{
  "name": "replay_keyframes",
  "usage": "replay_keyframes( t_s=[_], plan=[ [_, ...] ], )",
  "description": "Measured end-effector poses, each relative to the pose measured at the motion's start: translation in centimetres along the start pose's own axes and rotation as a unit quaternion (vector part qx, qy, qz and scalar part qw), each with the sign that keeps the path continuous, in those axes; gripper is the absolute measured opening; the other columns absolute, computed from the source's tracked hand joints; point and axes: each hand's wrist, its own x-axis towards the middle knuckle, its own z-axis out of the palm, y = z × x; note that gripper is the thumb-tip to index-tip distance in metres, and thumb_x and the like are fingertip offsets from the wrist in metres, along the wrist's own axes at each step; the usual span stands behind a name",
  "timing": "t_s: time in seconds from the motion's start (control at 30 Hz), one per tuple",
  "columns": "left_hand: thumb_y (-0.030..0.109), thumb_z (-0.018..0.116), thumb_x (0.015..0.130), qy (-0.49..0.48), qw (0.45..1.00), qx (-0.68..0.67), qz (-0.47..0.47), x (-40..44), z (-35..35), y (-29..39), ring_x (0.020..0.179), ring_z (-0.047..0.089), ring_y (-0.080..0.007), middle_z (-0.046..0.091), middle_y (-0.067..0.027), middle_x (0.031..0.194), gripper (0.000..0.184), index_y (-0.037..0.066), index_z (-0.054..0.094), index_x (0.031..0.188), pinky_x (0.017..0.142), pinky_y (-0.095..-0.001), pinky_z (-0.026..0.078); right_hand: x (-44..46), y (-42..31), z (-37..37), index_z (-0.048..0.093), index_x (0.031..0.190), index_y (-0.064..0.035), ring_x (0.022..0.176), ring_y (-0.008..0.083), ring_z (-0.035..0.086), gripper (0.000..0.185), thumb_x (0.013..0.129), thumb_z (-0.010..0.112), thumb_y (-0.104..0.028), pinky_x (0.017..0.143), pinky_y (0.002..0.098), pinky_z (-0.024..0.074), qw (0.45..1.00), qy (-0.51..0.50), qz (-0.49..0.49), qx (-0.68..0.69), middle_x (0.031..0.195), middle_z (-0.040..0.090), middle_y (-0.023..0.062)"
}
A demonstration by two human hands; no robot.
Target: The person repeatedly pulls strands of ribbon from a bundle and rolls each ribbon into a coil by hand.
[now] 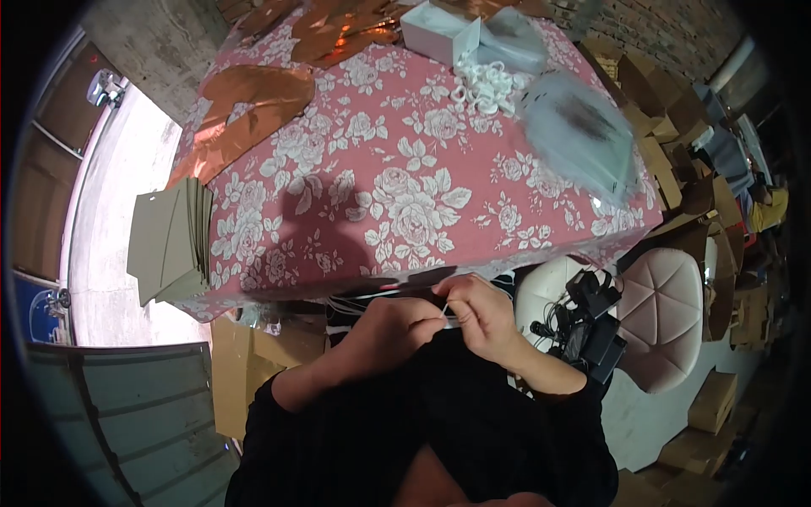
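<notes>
Close to my body, just below the table's front edge, my left hand (399, 326) and my right hand (480, 316) are nearly touching. Both are closed, fingertips pinched together. A thin white cord (445, 311) shows between them, gripped from either side. Its full length is hidden by my fingers and the dark clothing behind. Striped black-and-white material lies partly covered behind my hands. On the table's far right side sits a pile of small white loops (488, 87).
A pink floral cloth covers the table (405, 203). On it are grey-brown cardboard sheets (173, 241), copper foil (253, 106), a white box (439, 35) and a clear plastic bag (581, 131). Black power adapters (591, 325) lie on a seat beside a padded chair (663, 317).
</notes>
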Motion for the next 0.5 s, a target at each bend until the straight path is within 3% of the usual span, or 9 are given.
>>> replay_keyframes(
  t_s=[0.03, 0.07, 0.2, 0.23, 0.27, 0.33, 0.37, 0.43, 0.5],
  plan=[
    [0.007, 0.059, 0.090, -0.004, 0.997, -0.067, -0.031, 0.3, -0.5, 1.7, 0.063, 0.060, -0.0102, 0.066, -0.0034, 0.073, 0.015, -0.001, 0.071, 0.094, 0.057, -0.0265, 0.048, -0.5, -0.6, 0.4, 0.055, 0.094, -0.0003, 0.077, 0.0226, 0.060, 0.008, 0.095, 0.056, -0.008, 0.069, 0.0333, 0.0487, 0.962, 0.044, 0.146, 0.225, 0.089, 0.064, 0.0113],
    [0.007, 0.059, 0.090, -0.008, 0.989, -0.134, -0.062, 0.7, -0.9, 2.8, 0.063, 0.060, -0.0091, 0.065, -0.0043, 0.073, 0.015, -0.002, 0.071, 0.094, 0.056, -0.0247, 0.048, -0.7, -0.9, 0.6, 0.055, 0.101, 0.0002, 0.084, 0.0194, 0.062, 0.011, 0.099, 0.052, -0.010, 0.075, 0.0323, 0.0511, 0.851, 0.081, 0.282, 0.435, 0.094, 0.065, 0.0102],
    [0.006, 0.059, 0.091, 0.052, 0.977, -0.200, -0.056, 1.9, -1.9, 5.1, 0.064, 0.063, -0.0138, 0.067, -0.0091, 0.079, 0.011, 0.000, 0.068, 0.093, 0.060, -0.0286, 0.051, 0.3, -2.0, 0.9, 0.055, 0.110, -0.0019, 0.076, 0.0138, 0.062, 0.018, 0.103, 0.049, -0.017, 0.070, 0.0268, 0.0506, 0.750, 0.064, 0.270, 0.600, 0.088, 0.065, 0.0064],
    [0.001, 0.059, 0.088, 0.186, 0.968, -0.054, 0.160, 3.1, -1.8, 3.5, 0.066, 0.065, -0.0200, 0.067, -0.0100, 0.083, 0.010, -0.002, 0.067, 0.094, 0.060, -0.0317, 0.052, -0.2, -1.3, 0.2, 0.061, 0.110, -0.0019, 0.068, 0.0154, 0.059, 0.016, 0.099, 0.054, -0.012, 0.063, 0.0266, 0.0480, 0.778, 0.017, 0.278, 0.562, 0.082, 0.064, 0.0068],
    [-0.001, 0.061, 0.083, 0.270, 0.921, 0.080, 0.270, 4.1, -2.0, 2.6, 0.073, 0.067, -0.0268, 0.068, -0.0128, 0.088, 0.011, -0.003, 0.066, 0.093, 0.066, -0.0337, 0.053, 0.1, -1.1, -0.8, 0.061, 0.110, -0.0019, 0.068, 0.0154, 0.059, 0.016, 0.099, 0.054, -0.012, 0.063, 0.0266, 0.0480, 0.780, 0.015, 0.275, 0.561, 0.082, 0.064, 0.0068],
    [-0.002, 0.063, 0.079, 0.178, 0.966, 0.111, 0.154, 3.0, -3.9, 2.2, 0.081, 0.067, -0.0302, 0.069, -0.0148, 0.091, 0.013, -0.003, 0.066, 0.092, 0.073, -0.0333, 0.054, 1.6, -1.7, -3.2, 0.068, 0.102, -0.0007, 0.065, 0.0172, 0.057, 0.013, 0.092, 0.060, -0.004, 0.058, 0.0273, 0.0448, 0.974, -0.078, 0.074, 0.199, 0.078, 0.062, 0.0087],
    [-0.002, 0.063, 0.079, 0.179, 0.965, 0.113, 0.155, 2.8, -4.6, 2.1, 0.081, 0.067, -0.0302, 0.069, -0.0148, 0.091, 0.013, -0.003, 0.066, 0.092, 0.073, -0.0333, 0.054, 1.9, -2.0, -3.8, 0.071, 0.094, 0.0006, 0.063, 0.0194, 0.055, 0.010, 0.087, 0.063, 0.000, 0.057, 0.0281, 0.0433, 0.977, -0.036, 0.071, 0.196, 0.075, 0.061, 0.0099],
    [0.005, 0.062, 0.088, -0.121, 0.987, -0.009, 0.106, 2.3, -5.3, 2.1, 0.087, 0.070, -0.0240, 0.072, -0.0161, 0.093, 0.011, -0.002, 0.070, 0.091, 0.075, -0.0305, 0.054, 2.3, -1.5, -4.9, 0.069, 0.091, 0.0001, 0.064, 0.0207, 0.057, 0.008, 0.087, 0.062, 0.000, 0.057, 0.0287, 0.0440, 0.984, 0.010, 0.088, 0.156, 0.077, 0.062, 0.0099],
    [0.005, 0.062, 0.088, -0.132, 0.975, -0.118, 0.130, 1.8, -5.0, 3.4, 0.086, 0.070, -0.0244, 0.072, -0.0162, 0.093, 0.010, -0.002, 0.070, 0.089, 0.073, -0.0307, 0.054, 2.4, -0.9, -4.4, 0.068, 0.089, -0.0006, 0.066, 0.0217, 0.059, 0.008, 0.087, 0.061, 0.000, 0.058, 0.0305, 0.0453, 0.989, 0.015, 0.109, 0.100, 0.079, 0.064, 0.0105]
  ],
)
